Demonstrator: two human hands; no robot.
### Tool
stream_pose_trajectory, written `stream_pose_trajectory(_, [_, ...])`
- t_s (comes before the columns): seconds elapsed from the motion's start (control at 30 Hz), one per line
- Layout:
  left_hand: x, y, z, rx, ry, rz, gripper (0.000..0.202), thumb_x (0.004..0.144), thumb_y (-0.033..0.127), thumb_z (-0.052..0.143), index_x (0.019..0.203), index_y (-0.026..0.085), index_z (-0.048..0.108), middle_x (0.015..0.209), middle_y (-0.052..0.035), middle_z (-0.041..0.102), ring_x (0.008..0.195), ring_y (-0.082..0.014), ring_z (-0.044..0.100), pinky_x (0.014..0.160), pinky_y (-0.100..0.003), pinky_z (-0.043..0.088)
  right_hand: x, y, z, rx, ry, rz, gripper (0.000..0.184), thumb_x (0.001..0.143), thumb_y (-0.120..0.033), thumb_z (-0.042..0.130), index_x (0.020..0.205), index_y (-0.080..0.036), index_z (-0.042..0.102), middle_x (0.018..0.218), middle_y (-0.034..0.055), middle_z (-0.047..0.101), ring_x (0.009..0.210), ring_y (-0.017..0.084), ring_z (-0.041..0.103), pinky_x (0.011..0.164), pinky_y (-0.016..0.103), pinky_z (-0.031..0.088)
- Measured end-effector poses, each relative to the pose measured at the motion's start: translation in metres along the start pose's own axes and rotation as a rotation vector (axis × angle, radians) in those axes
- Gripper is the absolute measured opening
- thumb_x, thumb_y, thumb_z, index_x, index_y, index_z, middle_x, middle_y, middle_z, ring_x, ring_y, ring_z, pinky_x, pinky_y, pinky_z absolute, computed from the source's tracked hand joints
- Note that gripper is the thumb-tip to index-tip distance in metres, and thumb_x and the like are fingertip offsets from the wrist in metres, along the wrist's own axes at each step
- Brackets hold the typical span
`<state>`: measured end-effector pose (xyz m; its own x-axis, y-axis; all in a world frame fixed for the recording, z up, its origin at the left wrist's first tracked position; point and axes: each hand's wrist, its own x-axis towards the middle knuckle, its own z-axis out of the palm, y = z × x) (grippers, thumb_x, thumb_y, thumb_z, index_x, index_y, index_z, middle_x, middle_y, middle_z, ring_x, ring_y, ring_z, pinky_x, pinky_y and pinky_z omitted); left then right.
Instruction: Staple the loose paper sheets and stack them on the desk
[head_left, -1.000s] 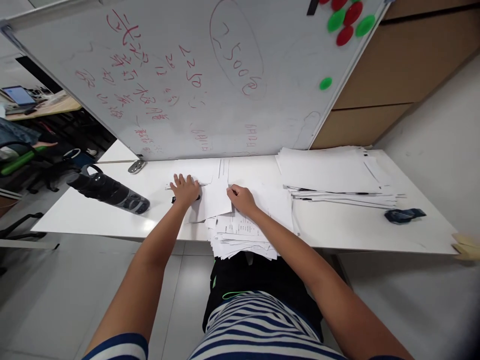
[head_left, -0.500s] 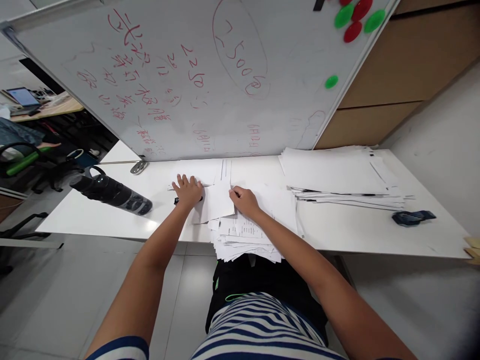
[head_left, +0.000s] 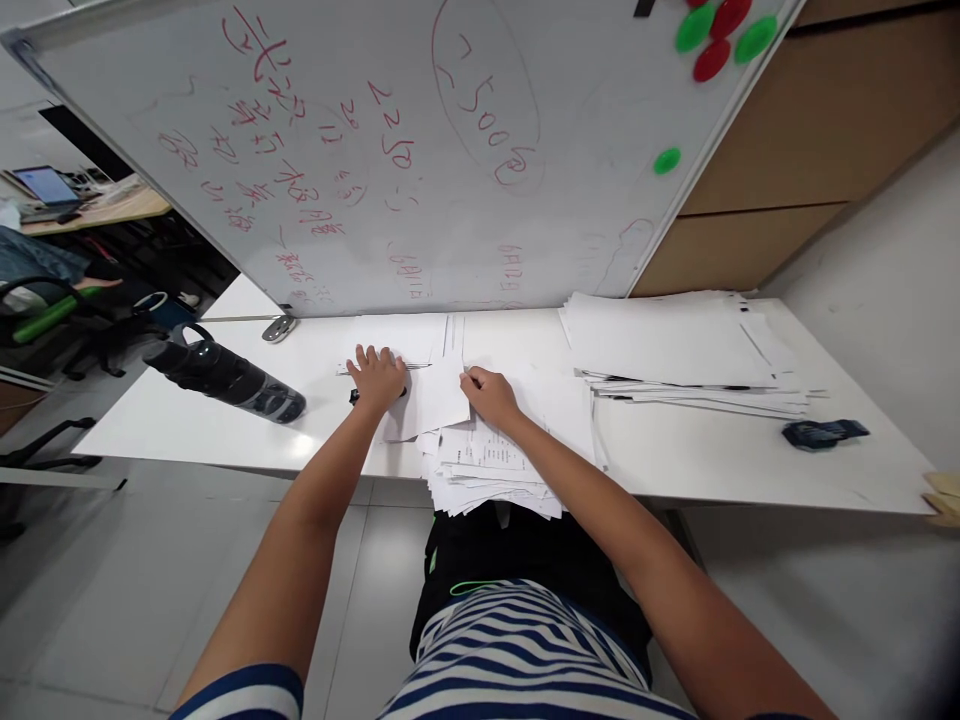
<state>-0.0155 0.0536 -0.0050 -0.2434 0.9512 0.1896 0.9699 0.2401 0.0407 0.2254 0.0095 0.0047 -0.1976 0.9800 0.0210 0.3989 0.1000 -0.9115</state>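
Observation:
My left hand lies palm down with its fingers spread. It presses on a small black object, mostly hidden beneath it, at the left end of a white sheet of paper. Pinched closed, my right hand grips the right edge of that sheet. Under and around my right forearm is a loose stack of printed papers, which juts over the table's near edge. More white paper lies behind my left hand, against the whiteboard.
A dark water bottle and a grey computer mouse are on the white table to the left. To the right are a large paper pile and a dark blue object. The whiteboard stands along the back.
The camera view has shifted slightly. Both hands keep almost the same place and pose, and the sheet between them shows no clear movement.

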Motion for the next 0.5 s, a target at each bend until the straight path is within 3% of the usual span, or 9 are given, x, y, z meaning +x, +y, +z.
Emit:
stream_pose_trajectory(0.13, [0.0,-0.002,-0.001,-0.061,-0.017,-0.069,0.053,0.095,0.039,0.034,0.136,0.011,0.051,0.146,-0.0212,0.045,0.146,-0.0388,0.021,0.112,-0.061,0.022,0.002,-0.002,0.001,-0.062,-0.02,-0.019,0.037,0.091,-0.046,0.042,0.063,-0.022,0.035,0.055,-0.005,0.038,0.054,0.012,0.034,0.054,0.026,0.026])
stream_pose_trajectory(0.3, [0.0,-0.004,-0.012,-0.206,-0.024,-0.159,0.06,0.092,0.048,0.039,0.139,0.012,0.047,0.145,-0.0219,0.045,0.142,-0.0378,0.028,0.11,-0.058,0.031,0.002,-0.008,0.001,-0.084,-0.047,-0.038,0.049,0.092,-0.058,0.037,0.06,-0.022,0.035,0.055,-0.0042,0.04,0.055,0.013,0.038,0.055,0.026,0.026])
stream_pose_trajectory(0.37, [-0.006,-0.005,-0.019,-0.285,0.101,-0.187,0.058,0.095,0.047,0.035,0.14,0.012,0.045,0.149,-0.0208,0.041,0.143,-0.0332,0.029,0.112,-0.051,0.031,0.001,-0.01,0.0,-0.081,-0.042,-0.038,0.051,0.092,-0.061,0.036,0.059,-0.022,0.034,0.056,-0.0041,0.04,0.056,0.013,0.039,0.055,0.026,0.025])
stream_pose_trajectory(0.43, [-0.018,-0.01,-0.026,-0.321,0.303,-0.238,0.056,0.098,0.043,0.026,0.143,0.012,0.04,0.155,-0.0197,0.031,0.146,-0.0283,0.024,0.116,-0.046,0.027,0.0,-0.011,-0.001,-0.09,-0.047,-0.043,0.05,0.09,-0.061,0.038,0.059,-0.022,0.035,0.056,-0.0044,0.04,0.056,0.013,0.038,0.054,0.025,0.025])
stream_pose_trajectory(0.5, [-0.035,-0.02,-0.029,-0.302,0.44,-0.317,0.055,0.1,0.039,0.021,0.145,0.012,0.037,0.158,-0.0184,0.025,0.147,-0.0262,0.02,0.118,-0.046,0.023,-0.001,-0.011,-0.001,-0.103,-0.052,-0.052,0.048,0.089,-0.059,0.042,0.059,-0.021,0.035,0.056,-0.0051,0.04,0.056,0.012,0.037,0.054,0.025,0.024])
